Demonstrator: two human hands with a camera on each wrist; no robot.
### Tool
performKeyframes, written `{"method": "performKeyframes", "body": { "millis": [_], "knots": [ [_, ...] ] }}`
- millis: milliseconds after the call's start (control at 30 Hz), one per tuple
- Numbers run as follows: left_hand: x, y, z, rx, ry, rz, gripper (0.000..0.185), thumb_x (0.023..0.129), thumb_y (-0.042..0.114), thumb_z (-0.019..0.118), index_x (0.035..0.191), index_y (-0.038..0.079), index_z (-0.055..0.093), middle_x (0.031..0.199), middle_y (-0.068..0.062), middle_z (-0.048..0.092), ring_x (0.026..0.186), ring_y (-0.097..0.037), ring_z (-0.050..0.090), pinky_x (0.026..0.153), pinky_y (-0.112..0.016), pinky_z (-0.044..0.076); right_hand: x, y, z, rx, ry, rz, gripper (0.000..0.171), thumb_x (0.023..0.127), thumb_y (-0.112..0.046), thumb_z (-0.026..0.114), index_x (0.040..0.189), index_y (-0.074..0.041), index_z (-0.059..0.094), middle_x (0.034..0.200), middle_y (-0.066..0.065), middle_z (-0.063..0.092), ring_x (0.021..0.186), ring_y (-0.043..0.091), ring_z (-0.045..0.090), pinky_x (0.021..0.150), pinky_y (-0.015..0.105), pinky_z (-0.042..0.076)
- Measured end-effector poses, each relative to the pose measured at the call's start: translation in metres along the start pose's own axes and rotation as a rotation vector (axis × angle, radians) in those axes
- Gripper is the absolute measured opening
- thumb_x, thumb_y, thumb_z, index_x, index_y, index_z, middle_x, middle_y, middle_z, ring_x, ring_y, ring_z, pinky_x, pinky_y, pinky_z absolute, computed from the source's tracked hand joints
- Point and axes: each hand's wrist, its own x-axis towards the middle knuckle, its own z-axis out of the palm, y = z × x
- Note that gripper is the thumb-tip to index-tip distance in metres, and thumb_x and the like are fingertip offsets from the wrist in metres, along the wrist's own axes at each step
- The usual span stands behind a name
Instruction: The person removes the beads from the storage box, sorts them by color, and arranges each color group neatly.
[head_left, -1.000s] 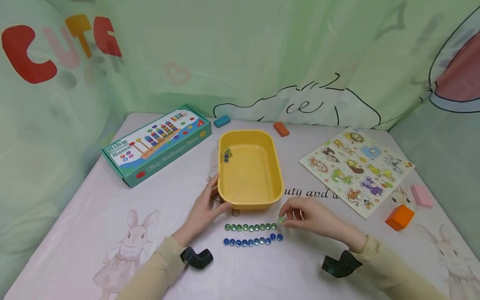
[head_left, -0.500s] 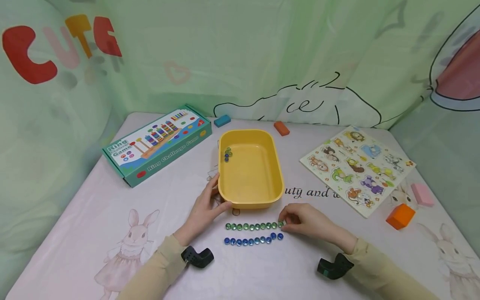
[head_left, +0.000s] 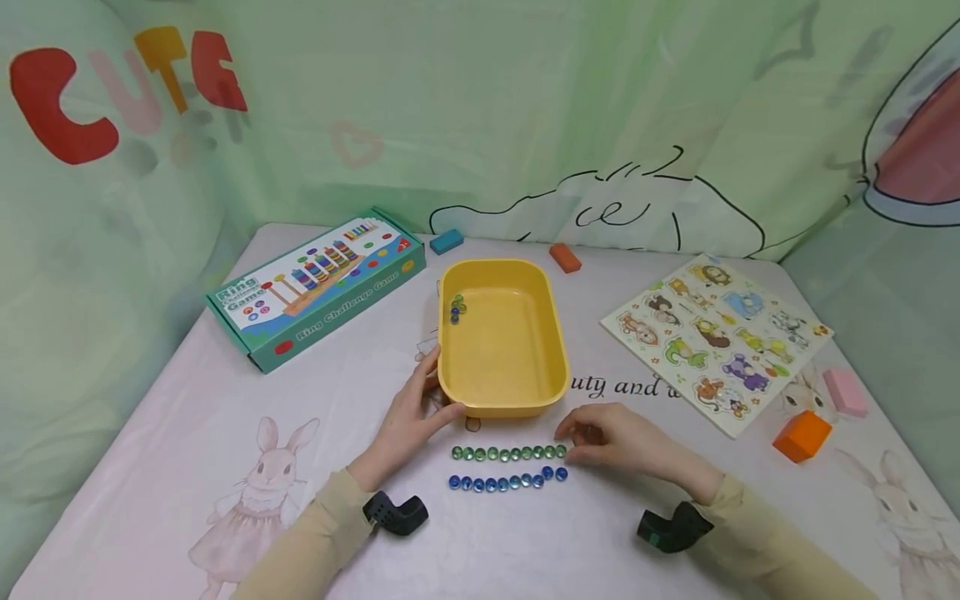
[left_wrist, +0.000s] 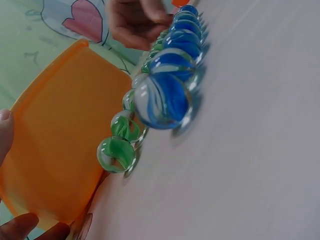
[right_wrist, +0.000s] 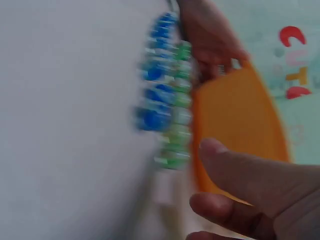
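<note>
In the head view, a row of green glass marbles [head_left: 505, 454] lies on the table just in front of a yellow plastic tub [head_left: 510, 412]. A second row, of blue glass marbles [head_left: 502, 484], runs nearer to me, its right end slightly bent. My left hand [head_left: 405, 425] holds the tub's near left corner, thumb on the front wall and fingers along the left side. My right hand [head_left: 626, 446] is at the right end of the green row, thumb and forefinger parted beside the last marble. In the right wrist view no marble shows between its thumb [right_wrist: 235, 165] and fingers.
Several more marbles [head_left: 457, 309] sit inside the tub by its left wall. A ring game box [head_left: 318, 287] stands at the left, an animal puzzle board [head_left: 716, 342] at the right. Blue [head_left: 447, 242], red-orange [head_left: 566, 257], orange [head_left: 802, 436] and pink blocks [head_left: 846, 392] lie around.
My right hand has moved slightly left and down, set a green marble at the right end of the green row and let go of it. The left hand stays at the tub.
</note>
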Motion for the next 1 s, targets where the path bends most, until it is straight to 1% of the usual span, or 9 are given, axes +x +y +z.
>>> {"method": "performKeyframes", "body": {
  "millis": [33,200,267,367,533,667,800,1000],
  "knots": [
    [0.001,-0.003,0.0,0.006,0.001,0.006,0.085,0.084,0.033,0.068,0.149,0.03,0.012,0.149,-0.002,0.032,0.128,-0.022,0.044,0.11,-0.046,0.026,0.001,-0.002,-0.007,0.0,-0.001,-0.014,0.02,0.081,-0.024,0.07,0.099,-0.015,0.066,0.073,-0.012,0.053,0.065,0.001,0.046,0.058,0.018,0.042],
    [0.002,-0.004,0.0,0.009,0.003,0.007,0.086,0.084,0.035,0.067,0.149,0.03,0.012,0.15,-0.002,0.031,0.129,-0.022,0.043,0.11,-0.046,0.025,0.01,-0.017,-0.044,-0.045,0.025,-0.056,0.018,0.084,-0.019,0.068,0.1,-0.012,0.066,0.077,-0.01,0.056,0.066,0.003,0.047,0.056,0.018,0.043],
    [0.002,-0.004,-0.001,0.015,0.006,0.009,0.085,0.084,0.035,0.067,0.149,0.03,0.012,0.15,-0.002,0.03,0.129,-0.022,0.043,0.11,-0.046,0.026,0.017,-0.025,-0.054,-0.079,0.033,-0.062,0.018,0.083,-0.019,0.068,0.1,-0.012,0.067,0.078,-0.009,0.057,0.066,0.005,0.047,0.057,0.019,0.044],
    [0.002,-0.005,-0.001,0.013,0.008,0.011,0.086,0.084,0.035,0.067,0.149,0.03,0.012,0.149,-0.004,0.032,0.127,-0.022,0.044,0.11,-0.046,0.027,0.033,-0.037,-0.063,-0.122,0.014,-0.08,0.017,0.083,-0.022,0.069,0.098,-0.013,0.067,0.078,-0.008,0.057,0.067,0.007,0.048,0.056,0.02,0.044],
    [0.001,-0.006,0.0,0.0,0.001,0.001,0.086,0.083,0.036,0.067,0.149,0.031,0.012,0.146,-0.006,0.036,0.127,-0.021,0.044,0.109,-0.045,0.029,0.067,-0.049,-0.063,-0.162,-0.06,-0.075,0.018,0.084,-0.025,0.068,0.098,-0.014,0.066,0.076,-0.007,0.056,0.07,0.01,0.05,0.06,0.022,0.046],
    [0.001,-0.005,0.0,0.002,-0.004,-0.008,0.085,0.084,0.038,0.066,0.148,0.032,0.012,0.146,-0.005,0.037,0.128,-0.02,0.044,0.11,-0.044,0.028,0.092,-0.054,-0.061,-0.167,-0.085,-0.056,0.019,0.084,-0.024,0.068,0.099,-0.012,0.067,0.077,-0.005,0.058,0.073,0.013,0.051,0.065,0.025,0.046],
    [0.0,-0.005,0.0,0.006,-0.003,-0.022,0.084,0.084,0.038,0.066,0.148,0.033,0.012,0.145,-0.002,0.038,0.128,-0.019,0.043,0.11,-0.046,0.026,0.118,-0.055,-0.058,-0.175,-0.074,-0.048,0.021,0.084,-0.025,0.068,0.099,-0.011,0.066,0.079,-0.002,0.058,0.075,0.015,0.051,0.068,0.025,0.045],
    [-0.001,-0.005,0.0,-0.02,-0.005,-0.027,0.082,0.085,0.034,0.066,0.148,0.034,0.013,0.144,-0.002,0.039,0.127,-0.019,0.043,0.111,-0.046,0.025,0.152,-0.045,-0.051,-0.198,-0.004,-0.023,0.019,0.085,-0.022,0.067,0.099,-0.009,0.067,0.08,0.001,0.061,0.076,0.017,0.052,0.07,0.027,0.046]
  ]
}}
